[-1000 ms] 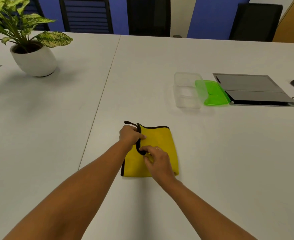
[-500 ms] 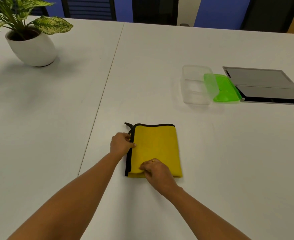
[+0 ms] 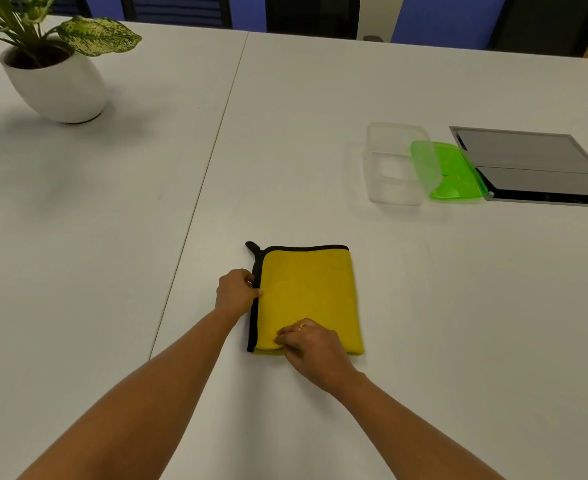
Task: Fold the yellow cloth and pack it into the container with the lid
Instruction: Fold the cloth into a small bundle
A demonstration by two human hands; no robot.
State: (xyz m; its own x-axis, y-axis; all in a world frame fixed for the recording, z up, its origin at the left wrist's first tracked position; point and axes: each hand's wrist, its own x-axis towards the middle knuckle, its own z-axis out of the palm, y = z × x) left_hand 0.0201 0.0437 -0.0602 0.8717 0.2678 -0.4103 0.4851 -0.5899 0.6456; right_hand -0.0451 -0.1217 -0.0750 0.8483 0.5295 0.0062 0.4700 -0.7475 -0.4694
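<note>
Head camera, looking down at a white table (image 3: 424,306): my yellow cloth (image 3: 306,296) lay just in front of me, folded into a neat rectangle. Its black trim (image 3: 255,306) ran along the left side and the far edge, with a small loop poking out at the far left corner. My left hand (image 3: 235,292) sat at the cloth's left side, fingers curled and thumb on the trim, pinching the stacked layers so that, I judged, they would not slide apart. My right hand (image 3: 315,344), a ring (image 3: 301,327) on one finger, rested on the near edge. Its fingers were curled and nipping the fold, probably to square it or begin another fold. The clear plastic container (image 3: 394,164) stood open, well apart, farther off to my right. Its green lid (image 3: 455,171) seemed propped against the right rim, leaving the mouth free for the cloth. Packing had not yet begun. A potted plant (image 3: 53,74) stood at the far left, and a grey metal hatch (image 3: 528,161) lay just beside the lid.
</note>
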